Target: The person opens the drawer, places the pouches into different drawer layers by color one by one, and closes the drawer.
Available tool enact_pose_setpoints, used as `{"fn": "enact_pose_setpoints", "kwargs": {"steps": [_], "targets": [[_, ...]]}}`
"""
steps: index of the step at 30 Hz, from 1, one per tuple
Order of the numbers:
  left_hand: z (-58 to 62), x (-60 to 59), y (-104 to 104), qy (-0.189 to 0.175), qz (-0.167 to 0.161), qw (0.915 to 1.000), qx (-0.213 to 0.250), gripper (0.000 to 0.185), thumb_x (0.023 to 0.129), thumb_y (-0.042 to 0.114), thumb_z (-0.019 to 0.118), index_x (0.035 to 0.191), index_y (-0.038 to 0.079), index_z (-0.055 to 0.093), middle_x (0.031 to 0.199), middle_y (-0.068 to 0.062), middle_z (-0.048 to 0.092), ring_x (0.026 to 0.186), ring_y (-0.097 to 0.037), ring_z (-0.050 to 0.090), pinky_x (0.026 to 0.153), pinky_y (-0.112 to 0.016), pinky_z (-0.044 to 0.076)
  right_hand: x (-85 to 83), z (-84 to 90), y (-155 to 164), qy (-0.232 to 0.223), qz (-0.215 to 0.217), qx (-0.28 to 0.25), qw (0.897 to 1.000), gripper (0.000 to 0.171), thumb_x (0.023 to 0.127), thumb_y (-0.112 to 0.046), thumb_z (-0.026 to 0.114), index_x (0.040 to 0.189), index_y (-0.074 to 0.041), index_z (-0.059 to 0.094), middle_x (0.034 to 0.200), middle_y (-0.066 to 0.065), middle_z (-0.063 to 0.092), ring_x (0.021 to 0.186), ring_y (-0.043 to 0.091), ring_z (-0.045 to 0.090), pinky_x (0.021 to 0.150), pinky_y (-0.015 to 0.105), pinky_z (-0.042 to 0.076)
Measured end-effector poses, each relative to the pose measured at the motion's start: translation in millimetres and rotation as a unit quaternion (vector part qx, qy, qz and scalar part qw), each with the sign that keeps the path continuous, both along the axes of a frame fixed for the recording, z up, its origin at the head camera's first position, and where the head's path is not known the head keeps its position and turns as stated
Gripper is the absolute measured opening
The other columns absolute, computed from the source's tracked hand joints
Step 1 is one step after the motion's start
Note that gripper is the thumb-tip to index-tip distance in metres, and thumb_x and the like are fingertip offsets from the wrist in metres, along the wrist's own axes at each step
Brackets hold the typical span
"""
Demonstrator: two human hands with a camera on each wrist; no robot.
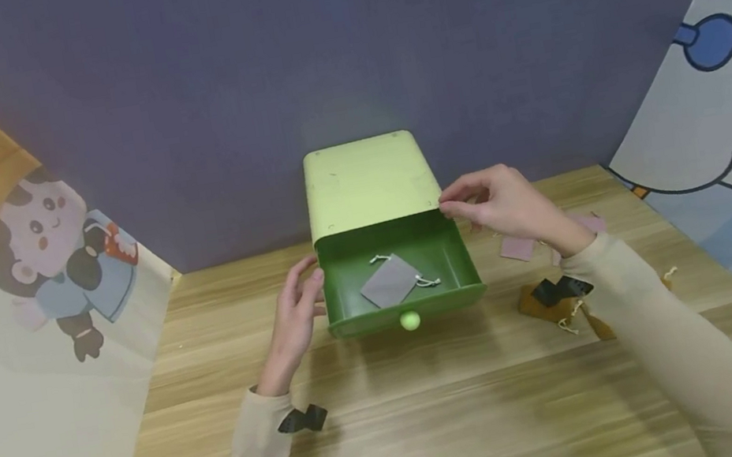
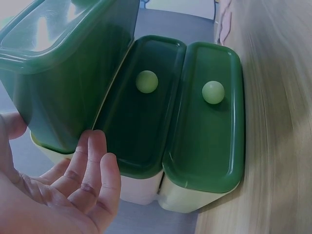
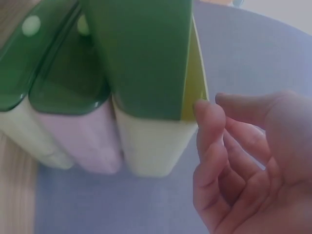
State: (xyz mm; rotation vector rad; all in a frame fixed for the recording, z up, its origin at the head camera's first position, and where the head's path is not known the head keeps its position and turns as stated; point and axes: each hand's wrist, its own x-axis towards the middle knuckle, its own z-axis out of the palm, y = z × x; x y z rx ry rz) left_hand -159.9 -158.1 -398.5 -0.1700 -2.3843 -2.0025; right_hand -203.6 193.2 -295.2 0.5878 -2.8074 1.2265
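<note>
A small cabinet (image 1: 366,180) with a pale yellow-green top stands against the back wall, its green top drawer (image 1: 411,309) pulled out. Inside the drawer lies a grey drawstring pouch (image 1: 390,282) with white cords. My left hand (image 1: 291,312) is at the drawer's left side; in the left wrist view its extended fingers (image 2: 97,161) reach the green wall. At the top's front right corner, my right hand (image 1: 509,206) pinches the edge between thumb and forefinger. The right wrist view has the thumb outside this edge and the forefinger (image 3: 210,119) at its inner side.
Two closed green drawers (image 2: 209,141) sit below the open one, each with a round knob. To the right, pink pouches (image 1: 517,248) and brown pouches (image 1: 542,304) lie on the wooden table (image 1: 408,445), partly behind my right arm. Printed panels flank the table.
</note>
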Motion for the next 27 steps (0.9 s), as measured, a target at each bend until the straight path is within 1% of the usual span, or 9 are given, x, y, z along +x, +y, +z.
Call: {"fn": "enact_pose_setpoints", "kwargs": {"steps": [5,10,14,19,23,27], "targets": [[-0.8,-1.3,-1,-0.002,-0.005,1.0000,0.001,0.054,0.113,0.035,0.048,0.161,0.011,0.042,0.128,-0.029,0.069,0.092,-0.013,0.070,0.085,-0.036,0.061,-9.3,-5.2,13,-0.012,-0.025,-0.009,1.000,0.023,0.104,-0.031,0.072,0.119,-0.015,0.081,0.105,0.007,0.081,0.067,0.022,0.071,0.058,0.032,0.057],[-0.9,-1.7,-1,-0.006,-0.003,1.0000,0.001,0.055,0.113,0.035,0.048,0.162,0.011,0.042,0.128,-0.029,0.069,0.092,-0.014,0.069,0.084,-0.033,0.061,-16.0,-9.4,23,-0.022,-0.043,-0.005,0.999,0.026,0.105,-0.032,0.070,0.121,-0.014,0.079,0.109,0.008,0.081,0.072,0.023,0.072,0.064,0.033,0.059],[-0.5,-1.9,0,-0.006,-0.001,1.0000,0.001,0.055,0.113,0.035,0.049,0.161,0.010,0.042,0.127,-0.029,0.069,0.091,-0.013,0.069,0.082,-0.031,0.061,-22.2,-13.9,31,-0.027,-0.052,0.001,0.998,0.029,0.105,-0.033,0.069,0.123,-0.012,0.079,0.112,0.011,0.081,0.072,0.022,0.072,0.066,0.031,0.059],[-0.3,-1.6,0,-0.006,-0.001,1.0000,0.000,0.054,0.113,0.034,0.049,0.161,0.010,0.042,0.124,-0.029,0.068,0.091,-0.013,0.069,0.082,-0.031,0.062,-29.8,-23.1,42,-0.034,-0.061,0.020,0.997,0.034,0.106,-0.036,0.068,0.126,-0.010,0.077,0.117,0.016,0.080,0.072,0.020,0.072,0.064,0.032,0.058],[-0.5,-2.1,0,-0.005,-0.001,1.0000,0.000,0.053,0.113,0.033,0.049,0.161,0.011,0.043,0.124,-0.029,0.068,0.091,-0.013,0.069,0.082,-0.031,0.062,-35.9,-31.8,50,-0.041,-0.074,0.035,0.996,0.035,0.107,-0.036,0.066,0.126,-0.009,0.076,0.119,0.018,0.079,0.073,0.017,0.073,0.066,0.032,0.059],[-1.3,-2.8,0,-0.003,-0.002,1.0000,0.001,0.054,0.113,0.034,0.049,0.161,0.010,0.043,0.125,-0.029,0.068,0.091,-0.014,0.069,0.082,-0.031,0.062,-43.0,-42.9,60,-0.059,-0.086,0.035,0.994,0.039,0.107,-0.036,0.065,0.129,-0.005,0.074,0.124,0.022,0.077,0.075,0.013,0.073,0.069,0.030,0.061]]}}
